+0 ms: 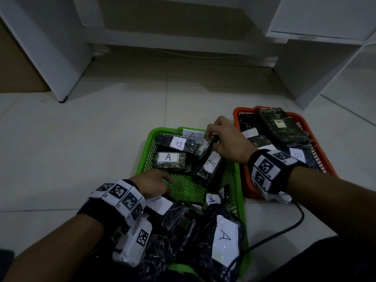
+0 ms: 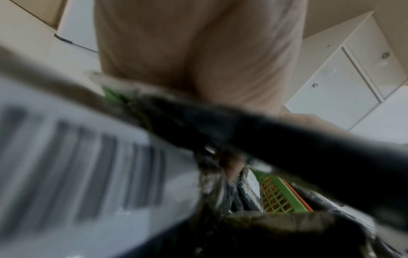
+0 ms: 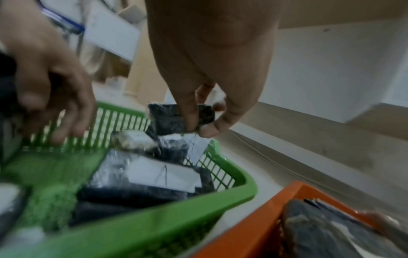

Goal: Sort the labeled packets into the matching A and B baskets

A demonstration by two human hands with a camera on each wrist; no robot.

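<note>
Packets wrapped in black film with white A labels fill the green basket (image 1: 142,159) on the floor tiles (image 1: 81,139); the right hand (image 1: 227,143) reaches over its far right corner and pinches one A-labelled packet (image 1: 207,159) by its far end, thumb (image 3: 209,130) under the wrapped end and the other fingers (image 3: 187,111) curled over it, so the packet hangs tilted with its near end down among the others; the left hand (image 1: 152,183) rests at the near left side of the basket, fingers loose and spread over the mesh floor, just beyond a near pile of A packets (image 1: 213,241) and gripping nothing; the orange basket (image 1: 244,176) stands touching on the right, with B-labelled packets (image 1: 282,127) inside.
</note>
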